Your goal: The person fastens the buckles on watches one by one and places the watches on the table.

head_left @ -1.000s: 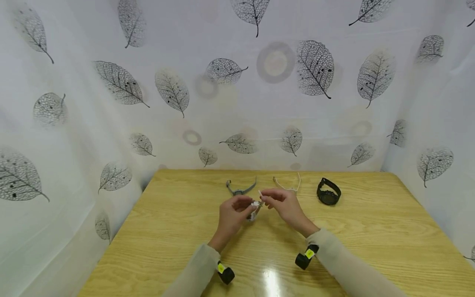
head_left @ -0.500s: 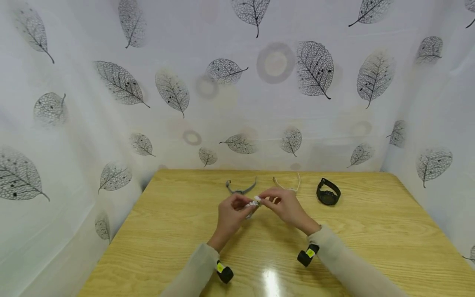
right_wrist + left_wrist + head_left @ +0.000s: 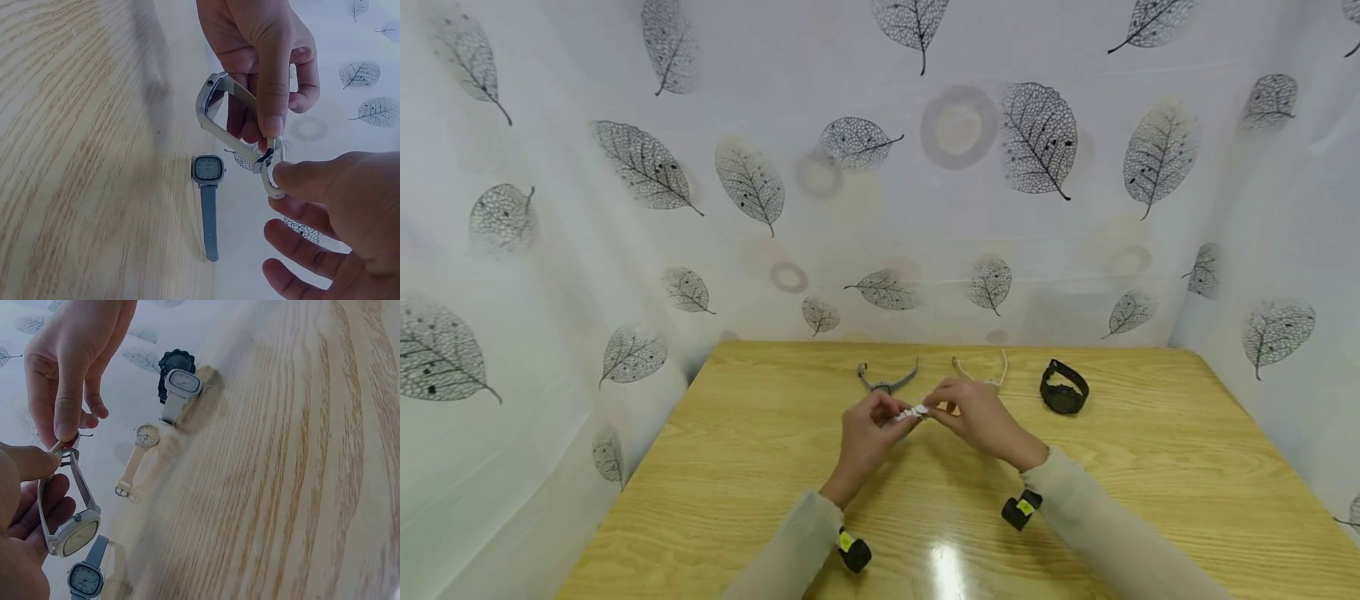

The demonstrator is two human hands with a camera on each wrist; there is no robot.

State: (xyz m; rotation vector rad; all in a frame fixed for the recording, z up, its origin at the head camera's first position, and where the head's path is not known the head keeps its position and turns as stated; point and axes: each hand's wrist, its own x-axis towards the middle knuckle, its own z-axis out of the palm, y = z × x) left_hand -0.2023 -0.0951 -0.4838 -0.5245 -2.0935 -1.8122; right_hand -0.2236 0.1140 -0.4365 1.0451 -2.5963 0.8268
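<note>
A white wristwatch point(image 3: 230, 134) with a squarish case hangs between my two hands, its strap bent into a loop. My left hand point(image 3: 867, 435) pinches the strap beside the metal buckle point(image 3: 265, 161). The free strap end point(image 3: 272, 185) is pinched between the thumb and index finger of my right hand point(image 3: 981, 421). In the left wrist view the watch case point(image 3: 76, 536) hangs below my fingers, dial outward. Fingers partly cover the buckle, so how far the strap passes through it cannot be told.
Behind my hands stand a blue-grey watch point(image 3: 883, 387), a thin pale-strapped watch point(image 3: 991, 382) and a black watch point(image 3: 1063, 395). The left wrist view also shows a light grey square watch point(image 3: 181, 387) before the black one. A leaf-printed curtain point(image 3: 880, 208) borders the wooden table point(image 3: 760, 467).
The white strap end, upright between my hands a second ago, now lies lower, in line with the buckle. My right hand has shifted slightly left; the left has stayed nearly still.
</note>
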